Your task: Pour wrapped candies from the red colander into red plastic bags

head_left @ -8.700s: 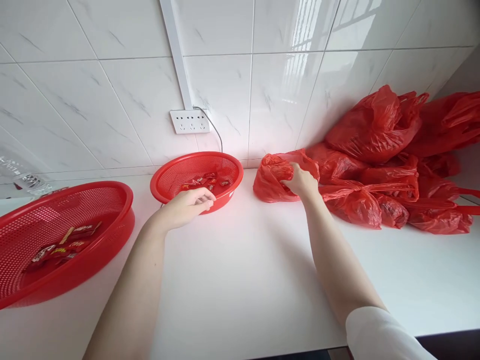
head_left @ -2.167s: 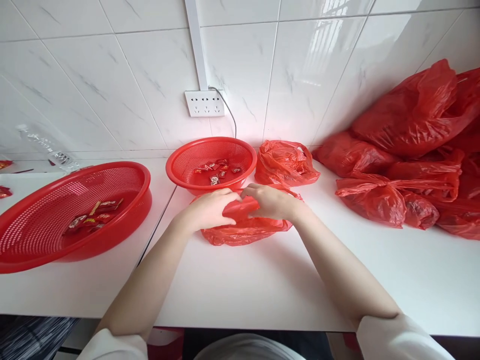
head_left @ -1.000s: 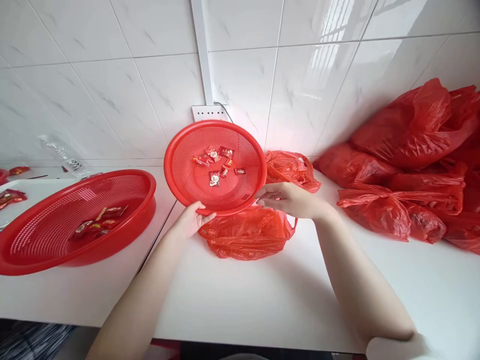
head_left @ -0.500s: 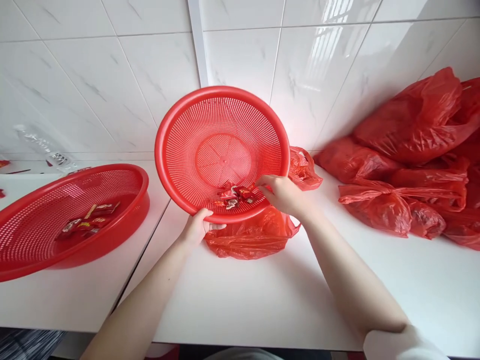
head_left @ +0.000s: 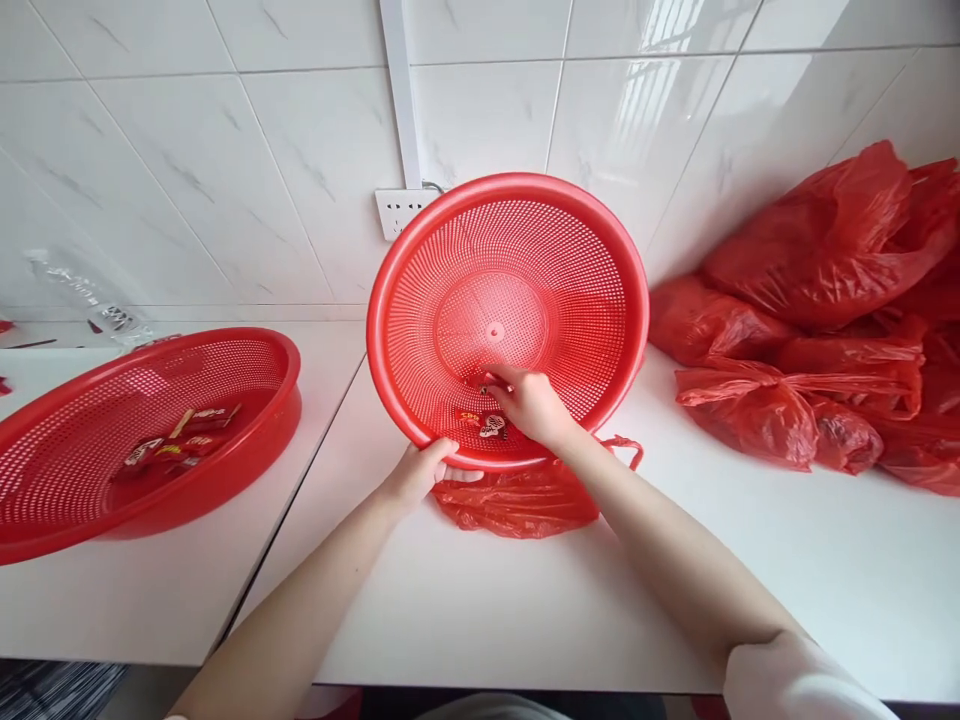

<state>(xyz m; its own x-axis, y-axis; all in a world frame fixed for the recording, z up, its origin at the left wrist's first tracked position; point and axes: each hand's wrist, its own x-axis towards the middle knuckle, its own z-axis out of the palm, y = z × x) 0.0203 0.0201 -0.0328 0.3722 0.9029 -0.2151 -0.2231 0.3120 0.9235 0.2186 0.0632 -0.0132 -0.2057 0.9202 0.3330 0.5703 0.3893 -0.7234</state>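
A round red plastic basket [head_left: 585, 330] with mesh sides is tilted up toward me over the table. My left hand [head_left: 424, 475] grips its lower left rim, thumb on top and fingers beneath. Inside the basket, my right hand [head_left: 529, 400] is closed, with fingertips pinched at a small dark-and-red wrapped piece that they partly cover. Several small wrapped sweets [head_left: 491, 425] lie low in the basket, just left of and under this hand. Below the basket, a red plastic bag [head_left: 525, 505] rests on the white table, its upper part hidden by the rim.
A second red basket [head_left: 277, 370] with several wrapped pieces stands at the left. Filled red plastic bags [head_left: 832, 260] are heaped at the right against the tiled wall. A clear plastic bottle [head_left: 97, 300] lies at the back left, and a wall socket [head_left: 397, 212] is behind the basket.
The tilted basket has moved right with my left hand on its rim, uncovering the wall socket. My right hand has gone from the basket's right side deeper in, over the sweets.
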